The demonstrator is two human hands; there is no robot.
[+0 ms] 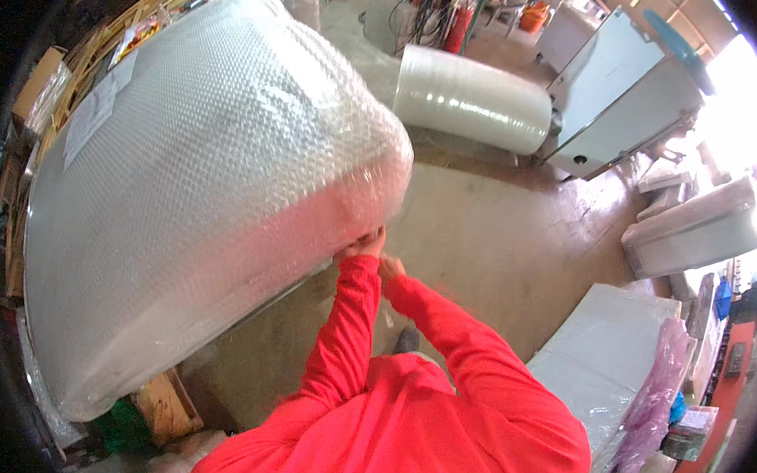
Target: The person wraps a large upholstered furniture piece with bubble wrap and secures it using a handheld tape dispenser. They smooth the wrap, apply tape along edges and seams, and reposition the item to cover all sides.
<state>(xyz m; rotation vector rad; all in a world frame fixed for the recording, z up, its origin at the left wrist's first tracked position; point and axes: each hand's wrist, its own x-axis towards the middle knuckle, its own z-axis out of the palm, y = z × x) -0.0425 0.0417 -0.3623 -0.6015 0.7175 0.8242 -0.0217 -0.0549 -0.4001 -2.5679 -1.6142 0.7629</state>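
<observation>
A large block-shaped item (pixel 217 151) wrapped in clear bubble wrap fills the left half of the head view. At its near right corner my left hand (pixel 362 244) presses against the lower edge, fingers curled on the bubble wrap there. My right hand (pixel 391 269) is just to the right and slightly lower, close to the left one. Its fingers are mostly hidden behind the wrist and sleeve, so their grip does not show. Both arms, in red sleeves, reach forward over the floor. On top of the wrapped item lies a white paper sheet (pixel 90 122).
A big roll of bubble wrap (pixel 472 99) lies on the concrete floor ahead. Pale panels (pixel 607 84) stand at the right rear. Nearer on the right are a wrapped box (pixel 692 233), a flat pale panel (pixel 605 331) and pink plastic film (pixel 652 393). A red cylinder (pixel 459 32) stands behind.
</observation>
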